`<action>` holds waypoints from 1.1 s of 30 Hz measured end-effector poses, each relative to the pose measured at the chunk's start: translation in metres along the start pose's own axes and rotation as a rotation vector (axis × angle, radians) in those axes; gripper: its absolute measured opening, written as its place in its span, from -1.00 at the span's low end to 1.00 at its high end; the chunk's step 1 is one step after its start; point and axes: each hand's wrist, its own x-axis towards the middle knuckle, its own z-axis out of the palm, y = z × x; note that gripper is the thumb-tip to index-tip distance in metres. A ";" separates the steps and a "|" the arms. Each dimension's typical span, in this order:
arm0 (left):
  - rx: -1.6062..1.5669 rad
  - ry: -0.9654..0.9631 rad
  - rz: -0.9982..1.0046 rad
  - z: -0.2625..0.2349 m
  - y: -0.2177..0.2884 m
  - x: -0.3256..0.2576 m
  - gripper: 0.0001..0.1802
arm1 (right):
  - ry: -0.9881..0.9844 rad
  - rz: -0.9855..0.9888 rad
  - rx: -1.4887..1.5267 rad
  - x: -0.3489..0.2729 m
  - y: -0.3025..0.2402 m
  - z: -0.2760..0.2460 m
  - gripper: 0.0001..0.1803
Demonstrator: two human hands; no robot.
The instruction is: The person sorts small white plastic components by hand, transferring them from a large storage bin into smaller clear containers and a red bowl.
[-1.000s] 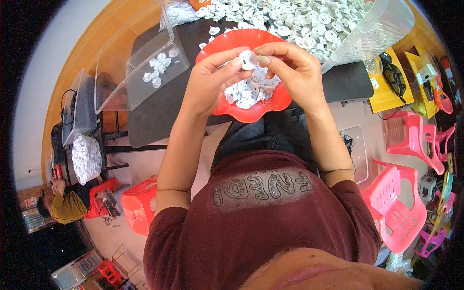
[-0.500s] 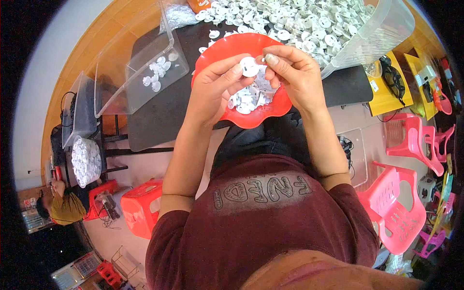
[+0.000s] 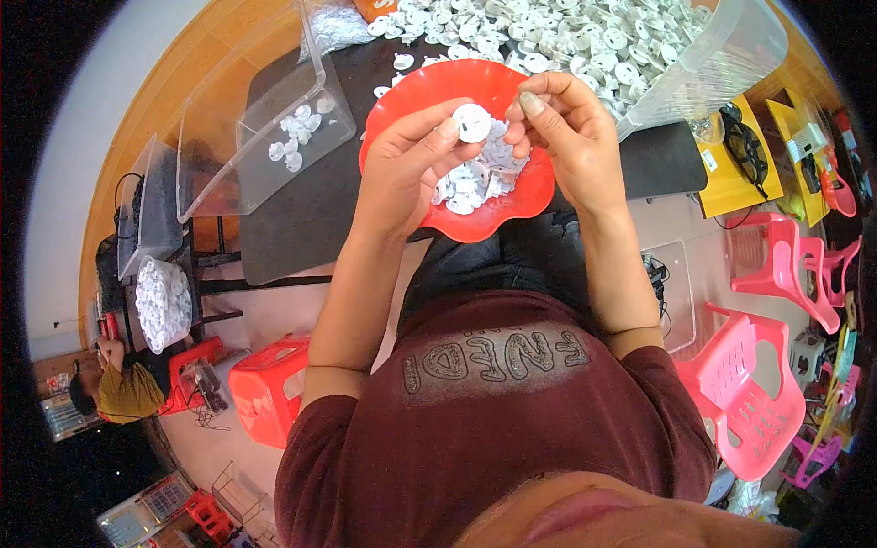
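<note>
Black table (image 3: 292, 219), white disc (image 3: 478, 126) (dark-marked), round

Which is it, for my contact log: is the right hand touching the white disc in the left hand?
Apart: the head view shows a gap between the right hand and the white disc, with the red bowl behind.

Red stool (image 3: 256, 393), left, on pale floor (image 3: 196, 447). Second red stool (image 3: 195, 353), farther left, beside a person (image 3: 128, 395) in a mustard top. Wire rack (image 3: 236, 490), lower left. Pink chair (image 3: 742, 413), right; another pink chair (image 3: 781, 260) beyond it. Yellow table (image 3: 722, 204), right, bearing a black item (image 3: 746, 153), kind unclear. White wall (image 3: 82, 137), upper left, curved by the lens.
</note>
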 end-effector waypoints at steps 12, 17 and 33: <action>0.122 0.026 0.148 0.004 -0.002 -0.005 -0.69 | -0.053 0.036 -0.210 -0.009 -0.007 0.014 -0.69; 0.209 0.013 0.264 0.004 -0.008 -0.006 -0.69 | -0.010 0.036 -0.222 -0.010 -0.006 0.022 -0.70; 0.461 0.035 0.463 0.011 -0.008 -0.013 -0.68 | -0.008 0.076 -0.200 -0.010 -0.007 0.024 -0.81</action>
